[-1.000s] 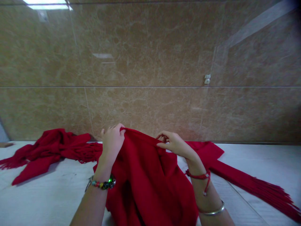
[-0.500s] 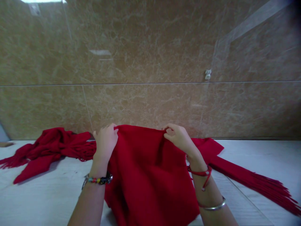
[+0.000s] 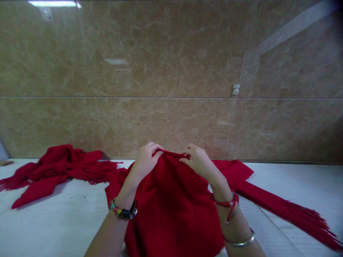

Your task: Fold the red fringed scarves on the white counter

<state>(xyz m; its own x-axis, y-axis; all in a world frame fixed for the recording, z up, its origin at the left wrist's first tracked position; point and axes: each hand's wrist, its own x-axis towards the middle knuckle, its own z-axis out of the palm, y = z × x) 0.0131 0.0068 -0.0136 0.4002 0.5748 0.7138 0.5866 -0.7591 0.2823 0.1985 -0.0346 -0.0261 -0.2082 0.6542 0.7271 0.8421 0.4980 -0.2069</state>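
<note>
A red scarf (image 3: 171, 203) hangs in front of me, lifted off the white table (image 3: 53, 228). My left hand (image 3: 144, 162) pinches its top edge on the left, fingers closed on the cloth. My right hand (image 3: 197, 162) grips the same edge a little to the right. The two hands are close together, with a short stretch of edge between them. The scarf's fringed end (image 3: 292, 214) trails over the table to the right.
A second red scarf (image 3: 53, 169) lies bunched at the back left of the table. A brown marble wall (image 3: 171, 71) rises right behind the table. A small white fitting (image 3: 235, 89) sits on the wall.
My hands have moved toward each other along the scarf's top edge, so the cloth held between them is narrower than half a second ago.
</note>
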